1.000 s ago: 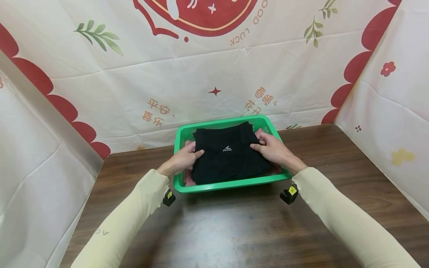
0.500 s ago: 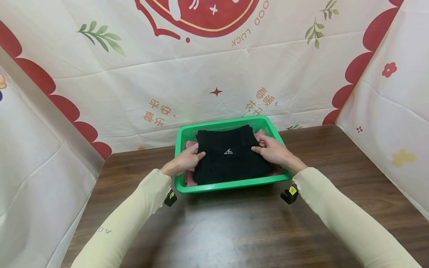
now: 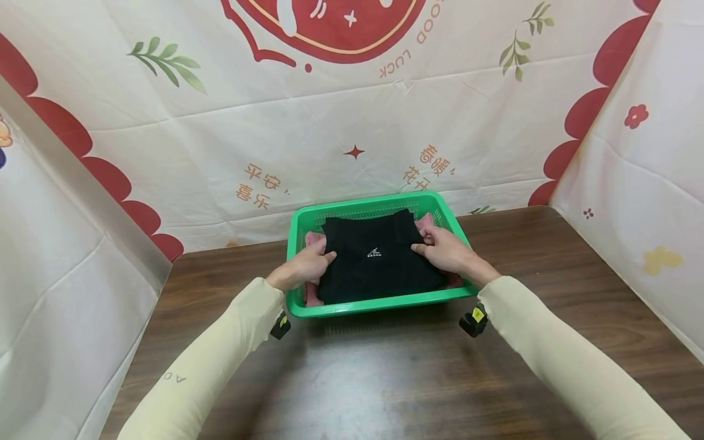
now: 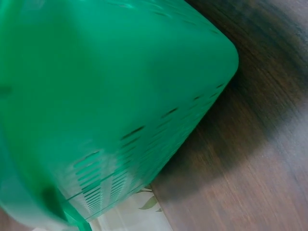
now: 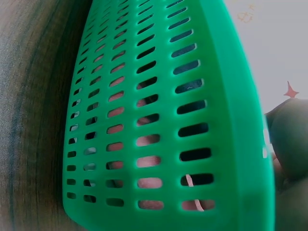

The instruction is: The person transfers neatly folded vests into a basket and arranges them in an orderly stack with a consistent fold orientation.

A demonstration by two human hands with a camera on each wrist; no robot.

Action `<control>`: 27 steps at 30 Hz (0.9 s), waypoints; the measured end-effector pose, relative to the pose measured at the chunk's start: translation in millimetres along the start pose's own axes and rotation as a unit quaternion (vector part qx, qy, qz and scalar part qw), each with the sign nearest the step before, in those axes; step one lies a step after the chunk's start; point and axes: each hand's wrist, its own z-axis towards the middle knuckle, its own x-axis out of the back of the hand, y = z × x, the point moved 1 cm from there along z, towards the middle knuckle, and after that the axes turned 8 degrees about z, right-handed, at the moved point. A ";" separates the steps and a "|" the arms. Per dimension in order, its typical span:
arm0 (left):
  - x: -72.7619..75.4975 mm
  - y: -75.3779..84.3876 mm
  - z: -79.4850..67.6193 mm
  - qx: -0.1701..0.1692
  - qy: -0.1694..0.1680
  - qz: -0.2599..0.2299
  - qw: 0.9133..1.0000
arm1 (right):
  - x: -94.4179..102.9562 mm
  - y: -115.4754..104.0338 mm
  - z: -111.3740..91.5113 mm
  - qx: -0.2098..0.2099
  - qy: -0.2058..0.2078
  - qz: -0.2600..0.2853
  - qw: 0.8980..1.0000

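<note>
A folded black garment point(image 3: 379, 269) with a small white logo lies over pink cloth point(image 3: 311, 294) inside a green plastic basket point(image 3: 379, 302). My left hand point(image 3: 305, 264) pinches the garment's left side, thumb on top and the other fingers mostly hidden at its edge. On the opposite side my right hand point(image 3: 448, 249) grips the garment the same way, reaching over the basket's right rim. In the left wrist view the slotted basket wall point(image 4: 144, 72) fills most of the picture. Through the slots of the basket point(image 5: 226, 120) in the right wrist view, pink and dark cloth shows.
The basket stands at the back of a brown wooden table point(image 3: 374, 379), close to a white printed cloth backdrop point(image 3: 330, 122). More printed cloth point(image 3: 649, 183) hangs along the right side. A black wrist camera point(image 3: 474, 321) sits under the right sleeve.
Both hands have lowered slightly, and the garment's far edge has sunk a little deeper into the basket. Their hold on its sides stays the same.
</note>
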 end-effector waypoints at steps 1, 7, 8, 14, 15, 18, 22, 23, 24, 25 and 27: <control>-0.2 0.2 -0.2 0.004 -0.001 0.001 1.000 | -0.3 0.0 -0.3 -0.002 0.000 -0.002 1.000; -1.4 0.4 -0.2 0.020 -0.005 0.023 1.000 | -2.1 -0.9 -1.4 -0.019 0.000 -0.006 1.000; -1.5 0.4 -0.2 0.022 -0.005 0.026 0.999 | -2.5 -0.8 -1.3 -0.021 -0.001 -0.005 1.000; -1.7 -0.8 -0.8 0.037 -0.007 0.038 0.999 | -5.1 -0.7 -0.2 -0.022 -0.001 -0.010 1.000; -1.8 -1.2 -0.8 0.038 -0.007 0.041 0.998 | -5.5 -1.1 -0.2 -0.020 -0.001 -0.013 1.000; -1.9 -2.1 -0.5 0.040 -0.006 0.055 0.998 | -6.7 -1.2 -0.3 -0.016 -0.002 -0.018 1.000; -1.6 -2.7 -0.4 0.044 -0.006 0.069 0.997 | -8.7 -0.9 -0.7 -0.013 -0.001 -0.025 1.000; -1.5 -2.6 -0.7 0.045 -0.006 0.072 0.996 | -9.2 -0.6 -0.5 -0.013 0.000 -0.029 1.000; -1.5 -2.4 -1.0 0.046 -0.006 0.074 0.996 | -9.6 -0.6 -0.4 -0.013 0.002 -0.031 0.999; -1.4 -2.3 -1.3 0.046 -0.006 0.076 0.996 | -10.0 -0.6 -0.2 -0.013 0.003 -0.035 0.999; -1.5 -1.7 -2.3 0.049 -0.005 0.081 0.995 | -10.8 -0.2 0.7 -0.014 0.005 -0.042 0.999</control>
